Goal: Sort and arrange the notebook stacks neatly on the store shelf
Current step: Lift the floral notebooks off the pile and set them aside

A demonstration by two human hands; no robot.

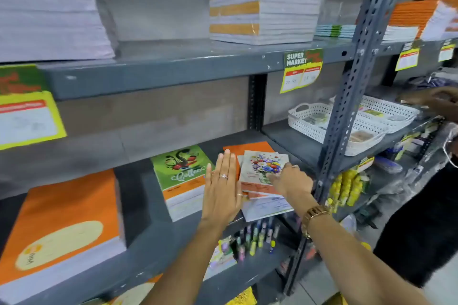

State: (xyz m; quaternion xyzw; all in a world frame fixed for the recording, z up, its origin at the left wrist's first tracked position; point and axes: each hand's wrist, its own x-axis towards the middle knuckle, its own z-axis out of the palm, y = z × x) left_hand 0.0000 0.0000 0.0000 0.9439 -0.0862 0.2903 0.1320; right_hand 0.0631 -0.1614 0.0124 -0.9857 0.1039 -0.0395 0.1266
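A small stack of notebooks with a flower-bouquet cover (262,168) lies on the grey middle shelf (146,195), over orange notebooks (247,147). My left hand (223,188) is flat, fingers together, pressed against the stack's left edge. My right hand (291,179) rests on the stack's right side, fingers on the top cover. To the left stands a stack with a green "Coffee" cover (182,173). Farther left sits a large orange notebook stack (67,220). On the upper shelf is an orange-and-white stack (262,10).
A perforated steel upright (347,96) stands just right of my hands. White baskets (322,121) sit on the neighbouring shelf, where another person's hand (438,101) reaches. Price tags (301,69) hang from the shelf edge. Small bottles and pens (252,238) fill the shelf below.
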